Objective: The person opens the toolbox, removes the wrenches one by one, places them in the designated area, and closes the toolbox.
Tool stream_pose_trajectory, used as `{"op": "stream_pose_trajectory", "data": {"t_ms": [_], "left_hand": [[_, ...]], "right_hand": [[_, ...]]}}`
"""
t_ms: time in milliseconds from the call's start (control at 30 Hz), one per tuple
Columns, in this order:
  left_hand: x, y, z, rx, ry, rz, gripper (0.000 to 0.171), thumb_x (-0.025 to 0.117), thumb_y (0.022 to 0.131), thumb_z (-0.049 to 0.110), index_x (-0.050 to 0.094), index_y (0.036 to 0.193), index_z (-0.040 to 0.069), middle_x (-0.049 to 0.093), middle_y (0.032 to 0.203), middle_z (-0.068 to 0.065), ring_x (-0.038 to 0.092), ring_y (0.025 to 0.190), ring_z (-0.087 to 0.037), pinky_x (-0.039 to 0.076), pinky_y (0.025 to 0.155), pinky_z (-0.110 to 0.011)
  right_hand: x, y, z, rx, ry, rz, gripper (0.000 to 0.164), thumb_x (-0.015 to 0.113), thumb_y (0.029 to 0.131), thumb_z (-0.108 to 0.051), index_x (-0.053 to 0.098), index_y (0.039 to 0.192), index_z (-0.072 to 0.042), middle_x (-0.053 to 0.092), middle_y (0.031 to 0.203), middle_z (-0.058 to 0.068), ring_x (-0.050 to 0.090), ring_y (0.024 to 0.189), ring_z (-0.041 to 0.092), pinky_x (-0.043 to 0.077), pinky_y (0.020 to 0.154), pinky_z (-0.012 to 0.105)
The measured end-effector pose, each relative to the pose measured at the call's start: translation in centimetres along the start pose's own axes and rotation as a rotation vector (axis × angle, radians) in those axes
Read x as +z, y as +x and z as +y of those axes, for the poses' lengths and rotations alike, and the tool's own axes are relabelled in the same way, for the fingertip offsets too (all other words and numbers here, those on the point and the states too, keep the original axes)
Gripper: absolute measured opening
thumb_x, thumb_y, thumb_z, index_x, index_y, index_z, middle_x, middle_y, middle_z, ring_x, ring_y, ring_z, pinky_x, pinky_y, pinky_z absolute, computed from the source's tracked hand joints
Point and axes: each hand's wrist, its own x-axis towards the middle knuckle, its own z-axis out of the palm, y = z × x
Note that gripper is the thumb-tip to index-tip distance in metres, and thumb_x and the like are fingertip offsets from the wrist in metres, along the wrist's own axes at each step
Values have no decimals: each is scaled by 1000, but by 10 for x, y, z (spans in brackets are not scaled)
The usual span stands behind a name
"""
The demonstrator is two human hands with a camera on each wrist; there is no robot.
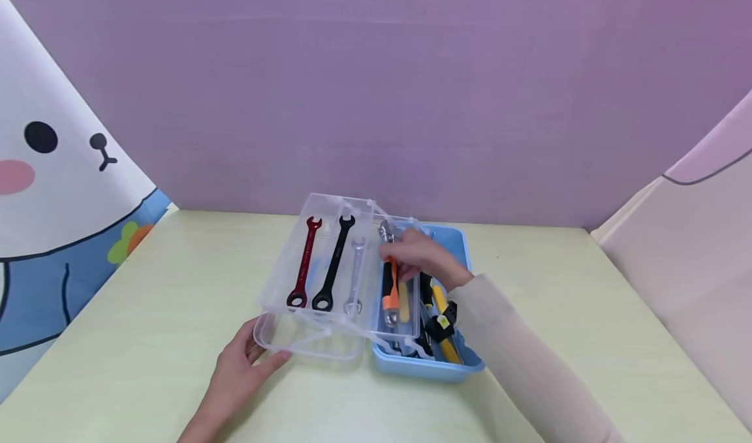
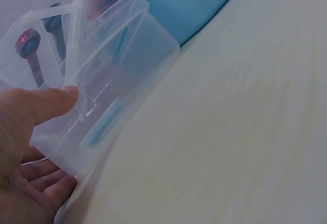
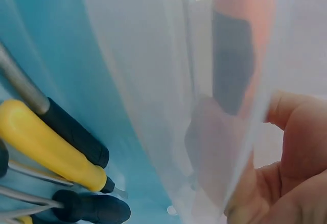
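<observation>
An open toolbox has a blue base [image 1: 423, 368] and a clear plastic lid [image 1: 311, 346] folded out to the left. My left hand [image 1: 237, 368] holds the lid's near left corner, with the thumb [image 2: 56, 103] on top and the fingers curled below. Over a clear tray on the base, my right hand [image 1: 423, 254] grips a wrench with an orange-and-black handle [image 1: 390, 286]. Its fingers partly cover the metal head, and in the right wrist view the tray wall blurs the grip. A red wrench [image 1: 305, 260], a black wrench [image 1: 335, 263] and a silver wrench [image 1: 355, 270] lie in the lid's tray.
Inside the blue base are yellow-handled tools [image 3: 51, 145], black-handled tools [image 3: 97, 207] and a black-and-yellow tool [image 1: 442, 322]. White hinge arms [image 1: 376, 335] link base and lid. The pale table [image 1: 564, 286] meets a purple backdrop [image 1: 376, 104] behind.
</observation>
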Motion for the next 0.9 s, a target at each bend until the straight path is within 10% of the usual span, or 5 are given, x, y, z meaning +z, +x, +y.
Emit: {"op": "stream_pose_trajectory", "data": {"t_ms": [900], "left_hand": [[-2, 0, 2, -3, 8, -7, 73, 75, 82, 17, 36, 140, -3, 41, 142, -30, 49, 126, -40, 51, 98, -35]], "right_hand": [[-27, -21, 8, -26, 269, -169, 24, 55, 93, -20, 55, 96, 4, 59, 68, 0, 58, 52, 8, 55, 49, 18]]}}
